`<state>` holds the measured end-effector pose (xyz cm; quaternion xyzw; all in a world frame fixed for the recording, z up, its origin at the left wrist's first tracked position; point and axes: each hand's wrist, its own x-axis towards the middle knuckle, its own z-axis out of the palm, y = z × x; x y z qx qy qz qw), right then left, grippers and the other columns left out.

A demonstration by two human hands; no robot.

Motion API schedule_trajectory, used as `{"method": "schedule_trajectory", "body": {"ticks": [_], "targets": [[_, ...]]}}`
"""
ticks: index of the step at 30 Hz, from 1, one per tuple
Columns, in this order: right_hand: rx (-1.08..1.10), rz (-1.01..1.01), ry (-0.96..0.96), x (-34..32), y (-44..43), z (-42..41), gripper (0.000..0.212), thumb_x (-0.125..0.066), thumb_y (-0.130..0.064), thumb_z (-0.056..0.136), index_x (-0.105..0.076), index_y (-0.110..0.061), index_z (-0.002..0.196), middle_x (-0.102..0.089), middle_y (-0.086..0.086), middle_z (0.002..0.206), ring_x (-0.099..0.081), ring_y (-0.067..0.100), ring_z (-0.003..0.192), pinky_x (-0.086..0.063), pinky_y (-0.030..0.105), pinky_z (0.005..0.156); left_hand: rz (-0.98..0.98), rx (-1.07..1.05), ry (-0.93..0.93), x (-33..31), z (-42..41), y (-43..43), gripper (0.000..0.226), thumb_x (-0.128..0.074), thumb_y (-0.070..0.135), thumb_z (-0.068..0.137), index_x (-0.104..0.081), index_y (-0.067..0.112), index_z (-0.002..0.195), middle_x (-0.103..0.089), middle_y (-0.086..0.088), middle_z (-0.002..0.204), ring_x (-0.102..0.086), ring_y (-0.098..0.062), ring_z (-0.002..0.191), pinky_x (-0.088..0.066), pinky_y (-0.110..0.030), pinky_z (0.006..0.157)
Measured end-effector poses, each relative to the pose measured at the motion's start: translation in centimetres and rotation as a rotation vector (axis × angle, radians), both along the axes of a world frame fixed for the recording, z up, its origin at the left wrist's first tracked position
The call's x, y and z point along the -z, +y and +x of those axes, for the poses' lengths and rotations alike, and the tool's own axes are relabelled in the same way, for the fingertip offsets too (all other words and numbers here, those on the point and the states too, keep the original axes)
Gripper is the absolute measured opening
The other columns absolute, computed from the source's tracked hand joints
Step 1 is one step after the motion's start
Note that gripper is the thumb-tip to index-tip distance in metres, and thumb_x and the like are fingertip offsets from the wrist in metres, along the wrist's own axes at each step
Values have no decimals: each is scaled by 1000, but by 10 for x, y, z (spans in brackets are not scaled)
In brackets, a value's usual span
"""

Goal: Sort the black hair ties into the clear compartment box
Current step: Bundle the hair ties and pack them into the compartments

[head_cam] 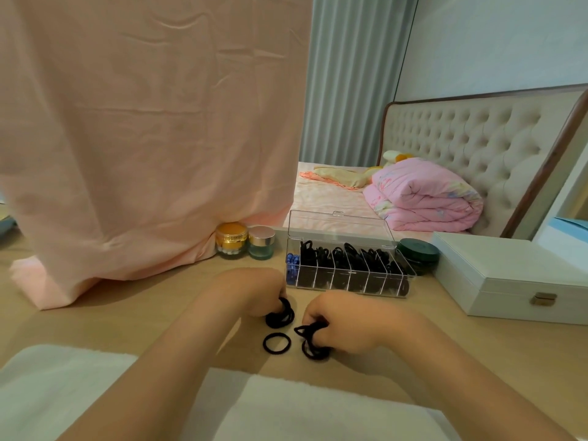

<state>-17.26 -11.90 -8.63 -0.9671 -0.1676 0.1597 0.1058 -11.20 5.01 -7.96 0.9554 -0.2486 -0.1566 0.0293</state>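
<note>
On the wooden table, my left hand (251,292) grips a small bunch of black hair ties (281,315) at its fingertips. My right hand (343,323) curls round another bunch of black hair ties (313,340), some touching the table. One loose black hair tie (276,343) lies flat between and just in front of both hands. Behind them stands the clear compartment box (350,275) with its lid up; most compartments hold black ties, and the leftmost holds blue ties (292,265).
A pink cloth (143,154) hangs over the table's left back. Two cosmetic jars (245,241) stand left of the box, a dark green round tin (418,254) right of it. A white case (515,278) fills the right side. White fabric (47,393) lies at the near edge.
</note>
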Motion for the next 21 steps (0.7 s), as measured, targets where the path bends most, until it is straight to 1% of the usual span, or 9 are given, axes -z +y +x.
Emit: {"method": "schedule_trajectory", "body": {"ticks": [3,5,8,10,12,16,18,20,21], "targets": [[47,205,9,-11,-13,0,15,-61,-12,96,-68,-21,105,-71,-3,92,-67,0,66,-56,18,63,-80,2,30,-15,3,12,18,-53,23,99,-66,18,110,-70,2,93,-58,-13,75,-42,-23,63],[126,383,34,-18,-23,0,21,-58,-7,97,-69,-18,111,-71,2,86,-63,8,56,-57,24,57,-115,14,113,-24,2,16,13,-57,24,98,-65,23,108,-69,5,90,-60,-7,67,-46,-19,61],[192,504,77,-22,-36,0,23,-57,-4,98,-74,-15,109,-67,-3,68,-60,14,58,-59,30,59,-61,-5,286,-25,-3,9,21,-64,20,95,-68,23,115,-69,2,101,-64,-6,68,-50,-15,57],[190,537,109,-21,-39,-1,18,-58,-5,98,-75,-13,101,-68,-8,65,-61,14,62,-58,30,57,26,-18,274,-18,-6,1,21,-69,20,92,-70,23,113,-68,3,98,-63,-6,63,-49,-14,54],[194,529,116,-19,-41,-2,15,-59,-6,97,-73,-12,98,-70,-7,71,-65,15,65,-57,30,55,68,-47,231,-12,-7,-4,21,-71,19,90,-70,23,111,-66,5,91,-61,-6,61,-49,-15,53],[221,466,87,-18,-46,-2,12,-60,-7,96,-71,-12,95,-73,11,81,-69,20,66,-52,25,50,90,-56,191,-9,-9,-9,20,-67,21,93,-69,22,113,-61,7,82,-59,-8,65,-46,-16,55],[225,467,64,-19,-47,-2,14,-60,-8,95,-73,-12,95,-73,20,85,-66,23,65,-51,24,48,91,-28,180,-8,-10,-10,16,-61,23,96,-66,21,112,-62,5,86,-60,-12,73,-46,-19,60],[229,526,47,-20,-48,-2,17,-61,-7,94,-76,-13,99,-72,14,77,-62,19,62,-49,24,48,18,19,141,-8,-10,-9,21,-56,24,99,-65,17,117,-66,0,99,-63,-17,87,-50,-25,74],[229,575,44,-22,-47,-2,19,-61,-7,95,-77,-14,102,-71,8,72,-60,18,60,-49,24,48,-79,22,119,-7,-9,-10,20,-55,23,99,-66,18,115,-68,-2,103,-64,-18,91,-52,-28,79]]}}
